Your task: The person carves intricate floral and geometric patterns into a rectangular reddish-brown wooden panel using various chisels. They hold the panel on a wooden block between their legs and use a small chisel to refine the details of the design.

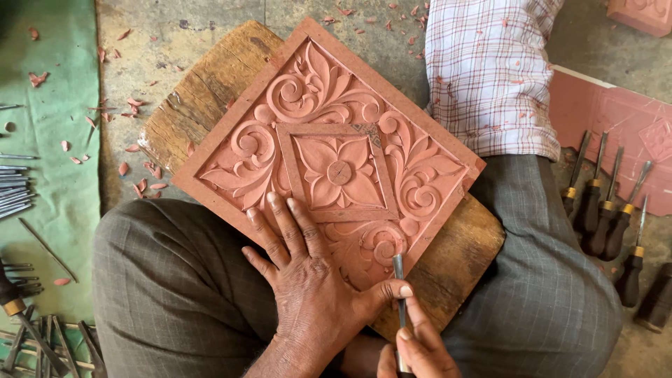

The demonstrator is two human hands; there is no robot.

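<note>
Right hand [413,346] has its grip pinched around a thin metal chisel [399,294], fingers wrapped on the shaft near the bottom edge of the view, blade tip resting on the lower corner scroll of the carved panel [329,154]. Left hand [308,280] isn't gripping anything: fingers spread flat on the panel's lower edge, and the thumb is tucked against the chisel shaft just above the right hand.

The panel is a square reddish-brown slab with leafy scrolls around a flower in a diamond frame, turned corner-up. It sits on a worn wooden block [462,252], which rests across the person's lap, grey trousers [175,294] on both sides.

Further out: a row of dark-handled chisels [609,210] on the floor to the right, beside a flat pinkish board [616,119]. On the left, a green mat [49,140] with thin metal tools [14,192] and reddish shavings [140,185] scattered around. Someone else's checked shirt [490,70] shows at the top.
</note>
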